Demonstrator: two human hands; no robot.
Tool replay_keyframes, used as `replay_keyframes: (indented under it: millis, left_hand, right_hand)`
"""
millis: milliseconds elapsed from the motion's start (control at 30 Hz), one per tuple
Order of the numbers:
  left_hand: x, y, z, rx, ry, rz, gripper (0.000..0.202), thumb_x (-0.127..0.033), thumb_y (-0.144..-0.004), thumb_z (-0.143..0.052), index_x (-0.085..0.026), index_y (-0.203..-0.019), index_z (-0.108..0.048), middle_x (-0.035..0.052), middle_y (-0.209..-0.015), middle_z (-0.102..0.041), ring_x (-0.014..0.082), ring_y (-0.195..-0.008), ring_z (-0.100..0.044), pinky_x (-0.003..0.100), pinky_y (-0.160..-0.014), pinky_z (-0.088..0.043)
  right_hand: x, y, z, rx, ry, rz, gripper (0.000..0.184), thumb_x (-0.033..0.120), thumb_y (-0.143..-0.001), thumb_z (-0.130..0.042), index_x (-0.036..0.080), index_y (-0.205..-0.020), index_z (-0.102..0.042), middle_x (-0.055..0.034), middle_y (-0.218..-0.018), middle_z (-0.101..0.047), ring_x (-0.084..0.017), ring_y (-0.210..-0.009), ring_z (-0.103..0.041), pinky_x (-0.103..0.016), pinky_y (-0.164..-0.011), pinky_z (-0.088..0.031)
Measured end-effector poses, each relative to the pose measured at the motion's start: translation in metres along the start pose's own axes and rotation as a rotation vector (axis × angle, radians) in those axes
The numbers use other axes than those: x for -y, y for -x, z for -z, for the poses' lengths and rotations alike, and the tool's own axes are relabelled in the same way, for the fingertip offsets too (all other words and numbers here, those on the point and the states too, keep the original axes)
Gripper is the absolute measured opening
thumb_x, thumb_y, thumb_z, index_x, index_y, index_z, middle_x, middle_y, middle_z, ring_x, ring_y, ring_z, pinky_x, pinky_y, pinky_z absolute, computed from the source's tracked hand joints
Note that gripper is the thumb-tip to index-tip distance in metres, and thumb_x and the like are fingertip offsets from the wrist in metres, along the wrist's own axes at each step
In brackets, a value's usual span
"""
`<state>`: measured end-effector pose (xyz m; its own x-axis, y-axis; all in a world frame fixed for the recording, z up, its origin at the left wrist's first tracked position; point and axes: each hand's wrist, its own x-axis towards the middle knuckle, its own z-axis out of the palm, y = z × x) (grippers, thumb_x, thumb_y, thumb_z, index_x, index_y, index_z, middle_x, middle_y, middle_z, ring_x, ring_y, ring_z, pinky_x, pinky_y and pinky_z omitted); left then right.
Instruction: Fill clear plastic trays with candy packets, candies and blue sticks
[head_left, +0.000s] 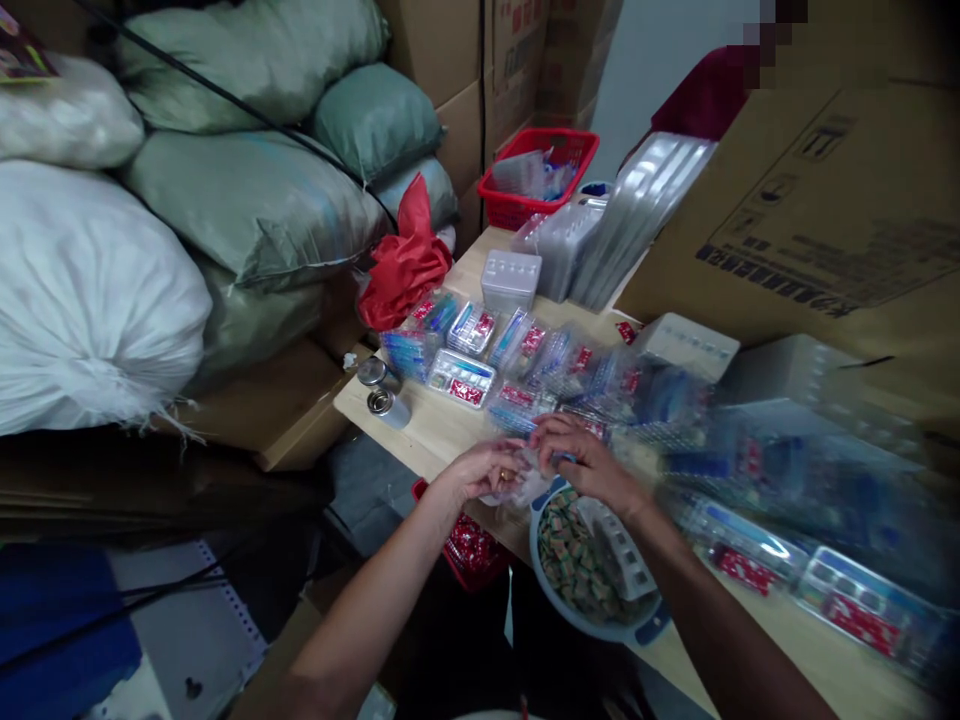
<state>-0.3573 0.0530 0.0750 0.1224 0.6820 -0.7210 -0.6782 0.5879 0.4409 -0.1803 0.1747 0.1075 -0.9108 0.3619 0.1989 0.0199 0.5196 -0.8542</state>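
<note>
My left hand [480, 470] grips a crumpled transparent plastic bag [517, 485] over the edge of a wooden table [420, 425]. My right hand [585, 460] curls down beside it, its fingertips on a small blue piece [562, 458]; the grip is hard to read. Below both hands, a blue-rimmed basin [544, 570] holds many small wrapped tan pieces [574, 565] and a white plastic tray [619, 550]. Several transparent packs with red labels [461, 378] lie spread across the table, and those on the right are motion-blurred.
Stacked transparent trays [634, 220] and a red basket [536, 175] stand at the table's far end. Two metal tins [379, 390] sit at its left edge. Bulging sacks [90, 300], a red plastic bag [405, 270] and cardboard boxes [817, 210] crowd around it.
</note>
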Motion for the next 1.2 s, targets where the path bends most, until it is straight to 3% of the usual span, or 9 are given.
replay_keyframes:
  millis: [167, 367, 467, 600, 700, 800, 933, 1067, 1200]
  left_hand:
    - [0.005, -0.019, 0.006, -0.515, 0.065, -0.199, 0.062, 0.005, -0.067, -0.068, -0.015, -0.122, -0.048, -0.0017, -0.072, -0.065, 0.0165, -0.059, -0.069, 0.025, -0.056, -0.057]
    - [-0.008, -0.062, -0.014, -0.691, 0.004, -0.417, 0.071, 0.001, -0.071, -0.067, -0.02, -0.134, -0.041, -0.0056, -0.071, -0.061, 0.0126, -0.056, -0.065, 0.026, -0.061, -0.058]
    - [-0.018, -0.081, -0.017, -0.767, -0.089, -0.449, 0.065, -0.002, -0.073, -0.07, -0.019, -0.131, -0.047, -0.003, -0.077, -0.064, 0.0111, -0.057, -0.063, 0.025, -0.064, -0.057]
    - [-0.028, -0.09, -0.007, -0.791, -0.222, -0.424, 0.054, -0.006, -0.078, -0.069, -0.017, -0.128, -0.053, 0.0039, -0.089, -0.068, 0.0163, -0.068, -0.068, 0.029, -0.069, -0.058]
    - [-0.029, -0.084, 0.006, -0.829, -0.392, -0.433, 0.051, -0.012, -0.078, -0.074, -0.02, -0.126, -0.057, 0.0104, -0.106, -0.07, 0.0251, -0.096, -0.07, 0.033, -0.084, -0.056]
    - [-0.027, -0.075, 0.016, -0.878, -0.914, -0.535, 0.046, -0.012, -0.085, -0.064, -0.021, -0.13, -0.058, 0.0165, -0.131, -0.06, 0.0302, -0.125, -0.059, 0.04, -0.104, -0.047]
    - [-0.022, -0.073, 0.024, -0.65, -1.462, -0.601, 0.054, -0.002, -0.08, -0.057, -0.017, -0.132, -0.059, 0.0194, -0.147, -0.049, 0.0337, -0.141, -0.043, 0.048, -0.118, -0.032]
    - [-0.021, -0.079, 0.031, -0.56, -1.518, -0.589, 0.054, -0.001, -0.079, -0.054, -0.015, -0.13, -0.061, 0.0185, -0.144, -0.054, 0.033, -0.138, -0.045, 0.049, -0.118, -0.032]
    - [-0.023, -0.073, 0.032, -0.635, -1.477, -0.651, 0.054, -0.001, -0.082, -0.047, -0.013, -0.133, -0.06, 0.0176, -0.142, -0.054, 0.0278, -0.135, -0.048, 0.041, -0.116, -0.037]
  right_hand:
    - [-0.016, -0.001, 0.001, -0.344, 0.268, -0.245, 0.054, 0.006, -0.077, -0.042, 0.021, -0.121, -0.069, -0.0104, -0.135, -0.06, -0.025, -0.125, -0.055, -0.044, -0.108, -0.043]
    - [-0.004, -0.027, -0.018, 0.171, 0.616, -0.361, 0.053, 0.02, -0.089, -0.053, 0.017, -0.142, -0.055, -0.0148, -0.143, -0.057, -0.033, -0.131, -0.05, -0.05, -0.108, -0.042]
    - [-0.024, -0.043, -0.034, 0.262, 0.709, -0.483, 0.055, 0.018, -0.09, -0.052, 0.019, -0.145, -0.052, -0.0151, -0.146, -0.054, -0.033, -0.13, -0.051, -0.046, -0.103, -0.045]
    - [-0.055, -0.052, -0.047, 0.292, 0.734, -0.538, 0.054, 0.013, -0.091, -0.048, 0.024, -0.143, -0.055, -0.0154, -0.144, -0.054, -0.03, -0.126, -0.054, -0.043, -0.1, -0.045]
    - [-0.066, -0.054, -0.048, 0.308, 0.733, -0.53, 0.052, 0.015, -0.091, -0.049, 0.027, -0.14, -0.058, -0.0149, -0.148, -0.05, -0.034, -0.128, -0.052, -0.049, -0.101, -0.044]
    - [-0.073, -0.059, -0.046, 0.339, 0.714, -0.502, 0.052, 0.017, -0.091, -0.049, 0.028, -0.14, -0.058, -0.0122, -0.146, -0.053, -0.033, -0.127, -0.052, -0.046, -0.098, -0.045]
    - [-0.083, -0.071, -0.046, 0.368, 0.701, -0.457, 0.049, 0.02, -0.095, -0.045, 0.021, -0.142, -0.056, -0.0137, -0.142, -0.056, -0.03, -0.127, -0.052, -0.04, -0.1, -0.044]
    - [-0.086, -0.072, -0.045, 0.393, 0.714, -0.403, 0.053, 0.025, -0.092, -0.054, 0.017, -0.144, -0.055, -0.017, -0.137, -0.057, -0.031, -0.124, -0.052, -0.041, -0.101, -0.042]
    - [-0.075, -0.06, -0.037, 0.384, 0.747, -0.341, 0.063, 0.015, -0.084, -0.058, 0.014, -0.147, -0.051, -0.0209, -0.138, -0.053, -0.035, -0.124, -0.048, -0.044, -0.101, -0.039]
